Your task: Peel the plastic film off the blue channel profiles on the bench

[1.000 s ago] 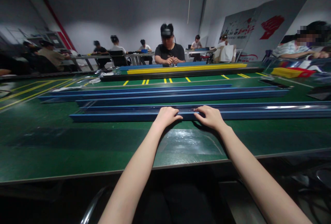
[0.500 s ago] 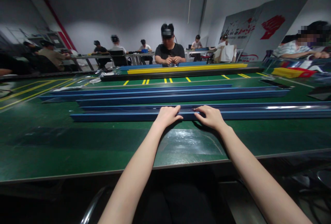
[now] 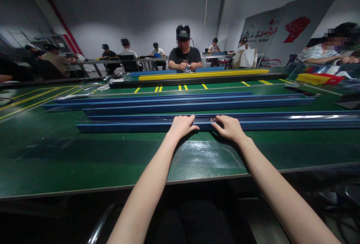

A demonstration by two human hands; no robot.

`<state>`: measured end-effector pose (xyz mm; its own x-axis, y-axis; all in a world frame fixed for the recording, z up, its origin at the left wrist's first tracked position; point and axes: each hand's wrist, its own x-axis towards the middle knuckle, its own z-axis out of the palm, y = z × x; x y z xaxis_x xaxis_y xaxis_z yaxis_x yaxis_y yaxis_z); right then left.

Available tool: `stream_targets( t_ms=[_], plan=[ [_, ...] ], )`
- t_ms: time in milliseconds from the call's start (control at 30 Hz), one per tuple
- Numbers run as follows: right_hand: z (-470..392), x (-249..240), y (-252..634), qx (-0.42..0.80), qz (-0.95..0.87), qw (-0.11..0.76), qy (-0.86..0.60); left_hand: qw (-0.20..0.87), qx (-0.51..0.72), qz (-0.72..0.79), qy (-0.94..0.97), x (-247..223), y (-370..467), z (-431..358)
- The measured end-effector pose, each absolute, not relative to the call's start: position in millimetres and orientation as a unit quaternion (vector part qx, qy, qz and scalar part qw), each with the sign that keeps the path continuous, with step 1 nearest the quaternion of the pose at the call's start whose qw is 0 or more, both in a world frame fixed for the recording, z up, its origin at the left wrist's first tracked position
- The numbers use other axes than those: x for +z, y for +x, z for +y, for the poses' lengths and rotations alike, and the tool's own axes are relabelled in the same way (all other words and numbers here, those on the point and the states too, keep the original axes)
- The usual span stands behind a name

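A long blue channel-shaped strip (image 3: 123, 127) lies across the green table in front of me, with a shiny clear film-like layer (image 3: 306, 116) inside it. My left hand (image 3: 182, 126) grips its near wall, fingers reaching over into the trough and thumb pointing right along the front. To the right, my right hand (image 3: 229, 127) holds the same wall, its thumb at the front face and its index finger over the top edge. A small glint shows beside that fingertip; what makes it I cannot make out. The other fingertips are hidden within the channel.
More blue strips (image 3: 197, 105) lie parallel just beyond. Farther back are a yellow strip (image 3: 202, 75) and a black strip (image 3: 191, 82). A clear plastic sheet (image 3: 208, 155) lies near the table's front edge. Across the table sits a co-worker (image 3: 185, 54); a phone-like dark slab (image 3: 299, 91) is right.
My hands stay at almost the same place on the blue strip, with the right fingers shifted very slightly. The reflections in the trough have changed. The co-worker opposite has moved their hands a little.
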<state>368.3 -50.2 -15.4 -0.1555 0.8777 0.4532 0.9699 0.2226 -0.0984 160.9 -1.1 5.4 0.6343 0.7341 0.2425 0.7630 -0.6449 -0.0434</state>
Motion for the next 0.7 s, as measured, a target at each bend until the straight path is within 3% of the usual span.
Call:
stream_targets(
  t_ms=[533, 700],
  plan=[
    [-50.5, -14.4, 366.7, -0.144, -0.757, 0.164, -0.616, 0.086, -0.144, -0.374, -0.912, 0.0, 158.3, 1.4],
    [-50.9, -13.7, 364.5, -0.125, -0.762, 0.192, -0.605, 0.088, -0.151, -0.369, -0.913, -1.3, 158.1, 1.6]
  ],
)
